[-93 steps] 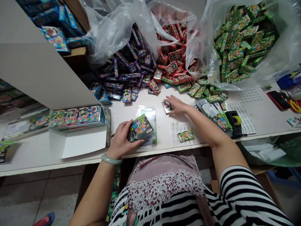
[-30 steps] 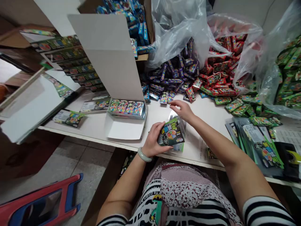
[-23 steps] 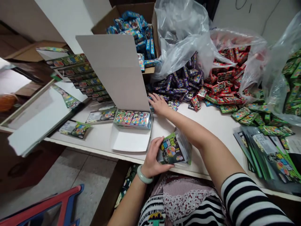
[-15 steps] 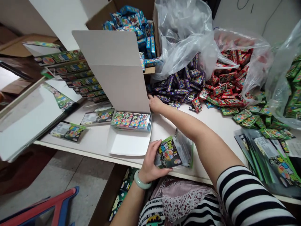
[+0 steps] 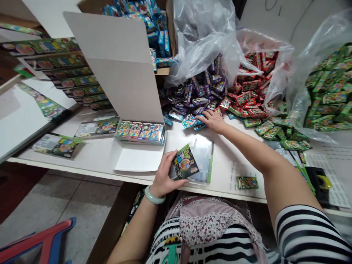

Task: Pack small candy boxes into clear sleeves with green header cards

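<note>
My left hand (image 5: pixel 164 176) is closed on the green printed header of a clear plastic pouch (image 5: pixel 202 157) lying flat near the front edge of the white table (image 5: pixel 192 137). My right hand (image 5: pixel 214 121) reaches across to the edge of the pile of small purple and blue packets (image 5: pixel 196 93), fingers curled over a few blue packets (image 5: pixel 192 123). A single green packet (image 5: pixel 247 182) lies on the table to the right of the pouch.
An open white display box (image 5: pixel 139 132) with a raised lid holds a row of packets. Red packets (image 5: pixel 253 91) and green packets (image 5: pixel 330 91) spill from clear bags. Flat green pouches (image 5: pixel 56 145) lie at left. A tape dispenser (image 5: pixel 320 185) sits at right.
My right hand moved from beside the white box lid to the right, onto blue packets at the pile's front edge. My left hand kept its hold on the pouch header.
</note>
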The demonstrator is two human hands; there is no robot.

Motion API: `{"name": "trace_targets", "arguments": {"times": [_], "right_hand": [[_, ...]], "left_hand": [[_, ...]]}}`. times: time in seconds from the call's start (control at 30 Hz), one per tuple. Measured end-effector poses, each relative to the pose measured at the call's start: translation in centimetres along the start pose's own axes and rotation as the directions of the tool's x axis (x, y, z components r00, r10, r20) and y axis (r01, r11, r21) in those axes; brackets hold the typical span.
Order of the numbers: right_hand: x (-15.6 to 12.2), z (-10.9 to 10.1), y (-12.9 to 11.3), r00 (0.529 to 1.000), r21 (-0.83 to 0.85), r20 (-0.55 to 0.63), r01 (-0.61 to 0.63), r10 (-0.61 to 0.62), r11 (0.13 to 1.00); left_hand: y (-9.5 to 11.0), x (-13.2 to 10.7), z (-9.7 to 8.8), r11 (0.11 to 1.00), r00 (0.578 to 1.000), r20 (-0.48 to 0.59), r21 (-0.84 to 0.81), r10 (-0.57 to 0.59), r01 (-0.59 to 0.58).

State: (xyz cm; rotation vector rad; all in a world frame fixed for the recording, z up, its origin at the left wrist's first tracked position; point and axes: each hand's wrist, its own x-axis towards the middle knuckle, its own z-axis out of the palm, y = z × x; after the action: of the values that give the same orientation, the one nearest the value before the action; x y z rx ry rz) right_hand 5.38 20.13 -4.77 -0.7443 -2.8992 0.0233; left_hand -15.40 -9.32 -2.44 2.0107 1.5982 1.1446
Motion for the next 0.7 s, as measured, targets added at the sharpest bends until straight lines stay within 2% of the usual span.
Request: {"name": "trace_targets", "arguments": {"times": [0.13, 0.2, 0.3, 0.37, 0.47, 0.53, 0.63, 0.7], "right_hand": [[-5.5, 0.6, 2.2, 0.985, 0.155, 0.052, -0.168, 0.162, 0.973], [-8.2, 0.7, 2.4, 0.966, 0.294, -0.001, -0.245, 0.257, 0.924], [-11.9, 0.7, 1.7, 0.912, 0.439, -0.137, -0.294, 0.387, 0.849], [-13.8, 0.7, 0.8, 0.855, 0.510, -0.156, -0.359, 0.494, 0.781], [-15.8, 0.5, -0.1, 0.756, 0.674, -0.041, -0.462, 0.654, 0.577], [-16.6, 0.2, -0.2, 0.718, 0.765, 0.089, -0.493, 0.690, 0.414], [-17.4, -0.5, 0.3, 0.714, 0.819, 0.252, -0.517, 0.654, 0.250], [-17.7, -1.1, 0.9, 0.733, 0.820, 0.299, -0.525, 0.611, 0.229]], "left_hand": [[0.3, 0.6, 0.5, 0.999, 1.000, 0.024, 0.027, 0.015, -0.016], [0.2, 1.0, 0.7, 0.998, 0.999, 0.034, 0.048, 0.026, -0.028], [0.0, 1.6, 1.0, 0.996, 0.998, 0.060, 0.078, 0.030, -0.034], [-0.1, 2.2, 1.4, 0.995, 0.996, 0.079, 0.093, 0.034, -0.042], [0.2, 3.1, 2.0, 0.993, 0.994, 0.091, 0.097, 0.059, -0.068], [0.6, 3.6, 2.3, 0.991, 0.992, 0.098, 0.094, 0.083, -0.093], [1.0, 4.1, 2.7, 0.987, 0.987, 0.119, 0.099, 0.111, -0.123], [1.1, 4.2, 2.8, 0.985, 0.984, 0.135, 0.110, 0.117, -0.132]]}}
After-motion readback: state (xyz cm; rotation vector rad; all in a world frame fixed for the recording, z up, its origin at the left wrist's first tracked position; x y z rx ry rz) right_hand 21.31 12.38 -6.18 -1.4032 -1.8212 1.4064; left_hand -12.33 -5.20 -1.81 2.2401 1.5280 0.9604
